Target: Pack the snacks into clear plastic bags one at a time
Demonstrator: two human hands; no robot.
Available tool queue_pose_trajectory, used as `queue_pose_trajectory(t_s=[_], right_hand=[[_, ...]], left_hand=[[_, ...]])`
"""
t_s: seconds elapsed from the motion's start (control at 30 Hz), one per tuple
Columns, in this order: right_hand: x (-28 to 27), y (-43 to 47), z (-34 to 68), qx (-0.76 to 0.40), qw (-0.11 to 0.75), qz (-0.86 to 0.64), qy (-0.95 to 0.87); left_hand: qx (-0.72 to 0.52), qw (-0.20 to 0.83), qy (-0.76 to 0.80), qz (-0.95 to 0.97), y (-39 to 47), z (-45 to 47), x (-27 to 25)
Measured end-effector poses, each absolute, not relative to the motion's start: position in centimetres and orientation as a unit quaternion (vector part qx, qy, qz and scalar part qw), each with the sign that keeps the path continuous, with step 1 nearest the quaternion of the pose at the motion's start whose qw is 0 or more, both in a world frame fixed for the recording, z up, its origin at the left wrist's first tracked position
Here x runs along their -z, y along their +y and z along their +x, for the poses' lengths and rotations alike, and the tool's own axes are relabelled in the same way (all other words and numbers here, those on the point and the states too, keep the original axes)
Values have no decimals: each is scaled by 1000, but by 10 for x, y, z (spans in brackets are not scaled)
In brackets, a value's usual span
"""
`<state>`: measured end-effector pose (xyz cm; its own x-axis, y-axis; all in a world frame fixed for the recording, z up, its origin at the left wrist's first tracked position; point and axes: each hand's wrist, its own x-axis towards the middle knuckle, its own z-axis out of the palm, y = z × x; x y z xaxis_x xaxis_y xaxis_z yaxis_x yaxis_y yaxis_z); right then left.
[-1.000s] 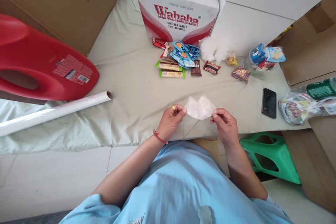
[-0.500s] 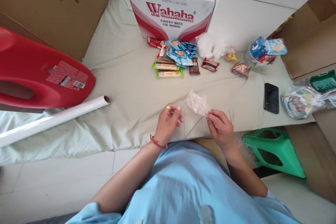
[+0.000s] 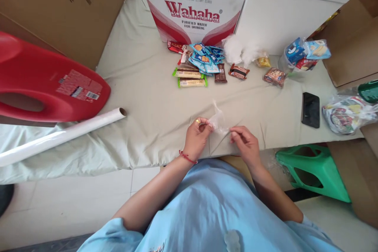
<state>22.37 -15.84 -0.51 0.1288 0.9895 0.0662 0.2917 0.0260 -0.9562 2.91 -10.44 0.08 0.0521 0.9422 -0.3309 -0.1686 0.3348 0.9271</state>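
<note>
The plastic bag [image 3: 218, 122] is translucent white, the Wahaha carton [image 3: 193, 10] white with red curves, the stool [image 3: 327, 165] green.

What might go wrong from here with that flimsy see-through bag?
The bag might slip or tear: the left hand only pinches it with its fingertips, with the right hand's fingertips at its other side. The black phone, near the cloth's front edge, might get knocked off.

Storeroom-like place; water carton [image 3: 193, 27], brown carton [image 3: 85, 19], draped table [image 3: 150, 114]
</note>
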Motion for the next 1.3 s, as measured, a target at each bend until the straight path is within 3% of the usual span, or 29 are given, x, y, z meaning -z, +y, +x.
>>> queue_pose_trajectory(t_s=[0.1,0.27,0.5,0.67,0.9,1.0,1.13,1.3], right_hand=[[1,-147,230,-382,518,-624,-444],[-8,-119,224,-453,440,-596,-496],[3,-111,221,-578,472,-551,-374],[10,-123,226,-534,465,-566,-422],[-3,-130,219,-446,423,-545,-571],[-4,-127,222,-473,448,-546,-527],[2,-126,228,-516,484,-560,-433],[4,-128,225,-577,507,-556,-318]], left_hand=[[-442,561,522,466,-108,25,-2],[-431,546,484,531,-113,24,-7],[-490,640,500,318,-109,7,3],[-484,633,522,302,-109,4,-4],[-304,487,527,626,-103,20,-23],[-341,536,535,557,-101,19,-18],[-454,662,499,326,-100,15,-9],[-474,738,449,172,-96,16,-1]])
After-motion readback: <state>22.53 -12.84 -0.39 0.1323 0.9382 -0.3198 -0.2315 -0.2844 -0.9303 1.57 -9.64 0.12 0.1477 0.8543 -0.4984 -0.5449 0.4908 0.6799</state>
